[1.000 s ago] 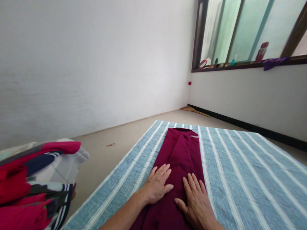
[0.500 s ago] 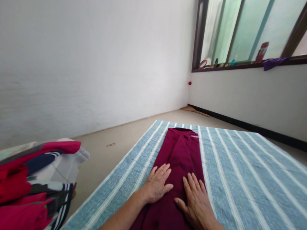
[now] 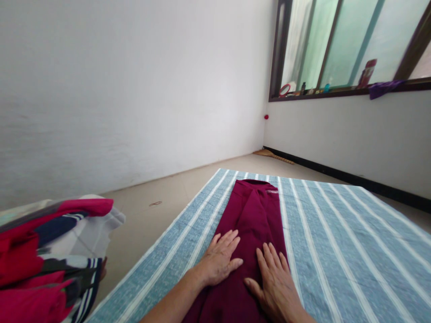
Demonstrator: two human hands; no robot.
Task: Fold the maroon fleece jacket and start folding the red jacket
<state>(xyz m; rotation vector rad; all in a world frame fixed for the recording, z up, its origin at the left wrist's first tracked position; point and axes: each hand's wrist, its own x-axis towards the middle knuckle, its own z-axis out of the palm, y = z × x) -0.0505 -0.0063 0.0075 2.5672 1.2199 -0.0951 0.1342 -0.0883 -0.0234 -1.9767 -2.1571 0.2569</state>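
garment [image 3: 251, 217] on striped cloth [image 3: 332, 237] (white wall [image 3: 151, 89] beyond)

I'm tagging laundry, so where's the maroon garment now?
In the head view, the maroon garment lies at lower centre on the striped cloth, beneath the left hand and right hand.

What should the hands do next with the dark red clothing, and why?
Maybe the left hand should slide gently toward the far end of the dark red clothing, while the right hand keeps it steady. Both hands rest on the cloth with open fingers, and slanting creases show beyond them, so smoothing there might help.
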